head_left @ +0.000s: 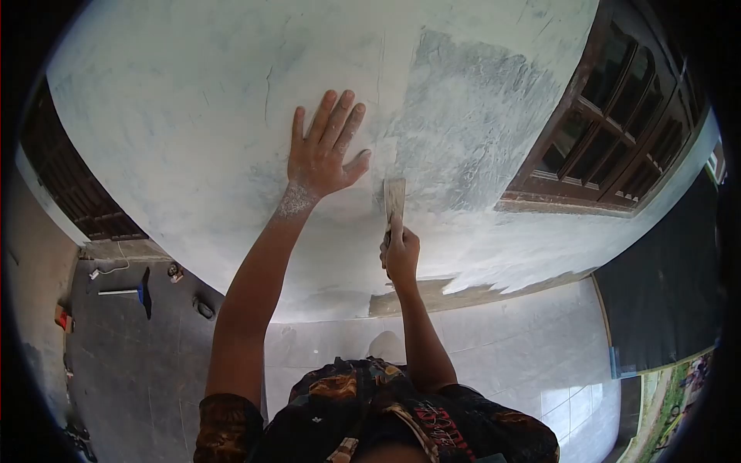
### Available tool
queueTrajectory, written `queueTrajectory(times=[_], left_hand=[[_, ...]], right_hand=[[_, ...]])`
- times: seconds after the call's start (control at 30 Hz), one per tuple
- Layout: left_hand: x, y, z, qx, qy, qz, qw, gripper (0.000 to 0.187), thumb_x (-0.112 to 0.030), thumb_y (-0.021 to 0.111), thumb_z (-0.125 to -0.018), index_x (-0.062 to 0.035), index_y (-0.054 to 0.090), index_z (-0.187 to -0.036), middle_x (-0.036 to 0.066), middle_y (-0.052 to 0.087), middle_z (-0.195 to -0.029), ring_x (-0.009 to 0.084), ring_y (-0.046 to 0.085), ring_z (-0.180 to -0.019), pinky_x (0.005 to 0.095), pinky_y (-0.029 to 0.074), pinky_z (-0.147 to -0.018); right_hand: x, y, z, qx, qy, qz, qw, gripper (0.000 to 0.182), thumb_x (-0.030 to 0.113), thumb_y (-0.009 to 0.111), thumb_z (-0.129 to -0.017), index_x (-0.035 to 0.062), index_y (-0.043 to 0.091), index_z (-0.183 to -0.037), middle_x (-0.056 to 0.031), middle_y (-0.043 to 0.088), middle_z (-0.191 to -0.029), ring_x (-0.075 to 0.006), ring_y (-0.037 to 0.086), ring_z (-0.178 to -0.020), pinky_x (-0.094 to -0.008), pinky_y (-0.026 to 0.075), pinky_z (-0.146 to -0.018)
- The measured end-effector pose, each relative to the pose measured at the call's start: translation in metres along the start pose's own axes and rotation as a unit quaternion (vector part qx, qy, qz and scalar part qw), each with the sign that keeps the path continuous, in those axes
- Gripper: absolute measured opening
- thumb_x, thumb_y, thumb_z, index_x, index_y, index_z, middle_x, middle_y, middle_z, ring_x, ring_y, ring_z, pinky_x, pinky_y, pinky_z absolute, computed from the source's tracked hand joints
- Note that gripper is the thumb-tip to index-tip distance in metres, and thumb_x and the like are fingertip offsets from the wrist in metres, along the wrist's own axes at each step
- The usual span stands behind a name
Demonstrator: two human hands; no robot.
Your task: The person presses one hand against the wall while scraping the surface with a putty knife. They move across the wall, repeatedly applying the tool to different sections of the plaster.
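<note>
My left hand (320, 158) lies flat on the wall (224, 154) with its fingers spread, and pale dust covers the wrist and fingers. Lower and to its right, my right hand (400, 255) is wrapped round the handle of a putty knife (394, 199). The knife points upward, its wide blade right at the wall surface. White filler coats much of the wall, while a rougher grey patch (478, 116) spreads above and to the right of the blade. A bare brownish strip (417, 296) runs along the wall's foot.
A brown wooden window (610, 116) is set in the wall at right, and dark slatted woodwork (65, 170) stands at left. On the grey tiled floor (131, 347) lie a blue-and-black broom or squeegee (145, 293), a white cord (116, 267) and a dark sandal (203, 307).
</note>
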State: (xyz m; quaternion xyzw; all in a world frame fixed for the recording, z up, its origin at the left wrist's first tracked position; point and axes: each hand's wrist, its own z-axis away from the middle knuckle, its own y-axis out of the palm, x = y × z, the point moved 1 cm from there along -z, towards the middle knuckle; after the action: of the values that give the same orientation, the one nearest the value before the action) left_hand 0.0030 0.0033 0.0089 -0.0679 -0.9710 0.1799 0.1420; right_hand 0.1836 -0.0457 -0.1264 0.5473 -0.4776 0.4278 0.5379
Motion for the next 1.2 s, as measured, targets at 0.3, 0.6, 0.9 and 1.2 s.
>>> queueTrajectory(times=[0.3,0.6,0.9,1.2], left_hand=[[-0.003,-0.004,-0.001,-0.020,0.014,0.023,0.999,0.078,-0.042,0.068,-0.078,-0.0150,0.043,-0.147,0.007,0.035,-0.156,0.0259,0.026,-0.148,0.0579,0.010,-0.117],[-0.002,-0.004,-0.002,-0.031,0.016,0.029,0.999,0.079,-0.041,0.069,-0.077,-0.0134,0.044,-0.146,0.008,0.035,-0.156,0.0262,0.027,-0.147,0.0575,0.011,-0.117],[0.000,-0.003,-0.002,-0.032,0.020,0.031,0.999,0.077,-0.041,0.068,-0.078,-0.0139,0.045,-0.146,0.007,0.036,-0.156,0.0257,0.027,-0.147,0.0575,0.011,-0.117],[0.000,-0.002,0.000,-0.027,0.018,0.032,0.999,0.075,-0.041,0.068,-0.078,-0.0146,0.045,-0.145,0.007,0.037,-0.156,0.0255,0.027,-0.147,0.0569,0.010,-0.118]], right_hand=[[0.009,0.006,-0.002,-0.007,0.004,-0.002,1.000,0.057,0.045,0.050,-0.102,0.0047,0.047,-0.061,0.0015,0.041,-0.052,-0.0074,0.040,-0.044,-0.0270,0.032,-0.040],[-0.001,0.010,-0.010,-0.021,-0.007,0.043,0.999,0.061,0.047,0.048,-0.101,0.0019,0.049,-0.060,-0.0003,0.041,-0.050,-0.0096,0.042,-0.044,-0.0304,0.034,-0.042],[0.011,0.012,-0.007,-0.018,-0.018,0.036,0.999,0.060,0.046,0.050,-0.101,0.0036,0.046,-0.059,-0.0004,0.040,-0.049,-0.0089,0.040,-0.043,-0.0288,0.033,-0.041],[0.013,0.016,-0.009,-0.025,-0.012,0.011,1.000,0.059,0.046,0.053,-0.100,0.0060,0.045,-0.058,0.0010,0.040,-0.050,-0.0079,0.039,-0.042,-0.0281,0.031,-0.039]])
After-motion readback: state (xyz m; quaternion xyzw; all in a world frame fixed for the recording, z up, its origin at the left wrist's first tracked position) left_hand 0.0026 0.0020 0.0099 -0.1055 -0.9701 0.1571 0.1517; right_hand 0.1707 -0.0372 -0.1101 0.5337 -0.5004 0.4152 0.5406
